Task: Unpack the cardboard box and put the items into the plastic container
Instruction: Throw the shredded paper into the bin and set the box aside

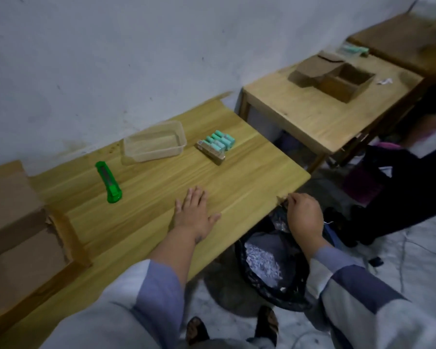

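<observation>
An open cardboard box sits at the left end of the wooden table. A clear plastic container stands empty near the wall. To its right lies a stack of teal rolls on small brown boxes. My left hand rests flat on the table, fingers spread, holding nothing. My right hand is at the table's right edge, fingers pinched on the rim of a black rubbish bag that hangs below the edge.
A green utility knife lies between the cardboard box and the container. A second table to the right carries another open cardboard box and more teal rolls. Dark bags and cables lie on the floor at right.
</observation>
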Motion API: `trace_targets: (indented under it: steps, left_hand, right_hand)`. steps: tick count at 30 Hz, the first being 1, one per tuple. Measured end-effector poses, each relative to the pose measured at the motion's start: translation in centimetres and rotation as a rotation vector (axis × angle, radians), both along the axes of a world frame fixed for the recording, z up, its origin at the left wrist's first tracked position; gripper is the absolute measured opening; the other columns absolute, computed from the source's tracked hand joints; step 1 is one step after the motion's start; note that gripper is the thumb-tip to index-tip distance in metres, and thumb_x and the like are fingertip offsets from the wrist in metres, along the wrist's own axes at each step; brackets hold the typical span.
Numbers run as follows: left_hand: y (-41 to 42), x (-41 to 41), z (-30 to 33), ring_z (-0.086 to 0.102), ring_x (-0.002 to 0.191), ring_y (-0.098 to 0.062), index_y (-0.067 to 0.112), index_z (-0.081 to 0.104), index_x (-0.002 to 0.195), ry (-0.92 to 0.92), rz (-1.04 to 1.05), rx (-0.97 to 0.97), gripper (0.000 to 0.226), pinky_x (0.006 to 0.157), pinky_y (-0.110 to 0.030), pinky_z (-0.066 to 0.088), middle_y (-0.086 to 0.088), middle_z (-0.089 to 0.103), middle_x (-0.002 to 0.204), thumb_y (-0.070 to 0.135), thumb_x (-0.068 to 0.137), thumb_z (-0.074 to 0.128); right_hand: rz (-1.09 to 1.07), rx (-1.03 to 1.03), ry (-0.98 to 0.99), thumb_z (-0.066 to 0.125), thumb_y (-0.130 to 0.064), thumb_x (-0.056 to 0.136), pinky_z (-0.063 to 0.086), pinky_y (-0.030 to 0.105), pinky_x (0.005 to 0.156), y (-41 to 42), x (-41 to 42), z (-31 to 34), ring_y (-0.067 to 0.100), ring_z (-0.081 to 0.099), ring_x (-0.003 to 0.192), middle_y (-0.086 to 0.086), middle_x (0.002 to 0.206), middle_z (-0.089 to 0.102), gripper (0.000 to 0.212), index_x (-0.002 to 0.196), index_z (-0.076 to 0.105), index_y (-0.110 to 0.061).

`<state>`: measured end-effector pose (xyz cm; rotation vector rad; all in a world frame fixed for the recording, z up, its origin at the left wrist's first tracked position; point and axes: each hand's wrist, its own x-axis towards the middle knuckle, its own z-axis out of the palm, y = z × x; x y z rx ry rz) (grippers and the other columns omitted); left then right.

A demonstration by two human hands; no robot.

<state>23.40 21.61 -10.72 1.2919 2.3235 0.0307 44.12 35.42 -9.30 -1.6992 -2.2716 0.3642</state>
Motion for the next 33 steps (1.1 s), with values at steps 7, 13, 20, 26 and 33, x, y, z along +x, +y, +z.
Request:
trace_targets:
  steps: [7, 13, 20, 26, 33]
  left_hand:
    - [0.3, 0.4, -1.1, -0.025, 0.144, -0.021, 0.018, -0.018, 0.149, 0.064, -0.066, -0.097, 0.079, 0.117, -0.049, -0.008, -0.001, -0.029, 0.155, 0.062, 0.094, 0.018]
    - [0.3, 0.5, -1.2, -0.023, 0.144, -0.02, 0.019, -0.017, 0.149, 0.058, -0.076, -0.094, 0.08, 0.118, -0.047, -0.007, 0.0, -0.028, 0.155, 0.063, 0.094, 0.02]
    - [0.2, -2.3, 1.0, 0.012, 0.147, -0.019, 0.018, 0.019, 0.15, -0.087, -0.003, 0.053, 0.064, 0.119, -0.041, 0.014, -0.002, 0.014, 0.16, 0.039, 0.096, 0.046]
    - [-4.2, -7.0, 5.1, 0.048, 0.127, -0.024, 0.022, 0.05, 0.134, -0.102, 0.221, 0.208, 0.041, 0.104, -0.032, 0.039, -0.004, 0.045, 0.143, 0.032, 0.095, 0.05]
    - [-15.0, -12.4, 8.9, 0.05, 0.124, -0.026, 0.021, 0.056, 0.128, 0.015, 0.5, 0.319, 0.033, 0.1, -0.031, 0.041, -0.006, 0.053, 0.137, 0.026, 0.096, 0.05]
  right_hand:
    - [-0.161, -0.065, -0.21, 0.06, -0.019, 0.088, 0.038, 0.043, 0.088, 0.2, 4.8, -0.6, 0.032, 0.054, 0.106, 0.008, 0.108, 0.061, 0.013, 0.1, 0.061, -0.018]
    - [-0.133, -0.122, -0.183, 0.054, -0.024, 0.093, 0.04, 0.045, 0.093, 0.2, 3.8, -0.7, 0.034, 0.054, 0.107, 0.009, 0.113, 0.059, 0.015, 0.102, 0.063, -0.016]
    - [0.034, -0.198, -0.012, 0.053, -0.024, 0.092, 0.053, 0.039, 0.076, -0.6, -1.7, 1.5, 0.031, 0.063, 0.089, 0.01, 0.101, 0.068, 0.015, 0.096, 0.065, -0.014]
    - [0.298, -0.24, 0.076, 0.057, -0.025, 0.089, 0.054, 0.036, 0.072, -3.0, -11.2, 4.6, 0.025, 0.063, 0.086, 0.007, 0.095, 0.069, 0.013, 0.095, 0.066, -0.019]
    - [0.687, -0.237, 0.107, 0.058, -0.024, 0.089, 0.043, 0.027, 0.069, -10.4, -22.0, 7.3, 0.029, 0.065, 0.091, 0.01, 0.093, 0.072, 0.015, 0.094, 0.07, -0.017]
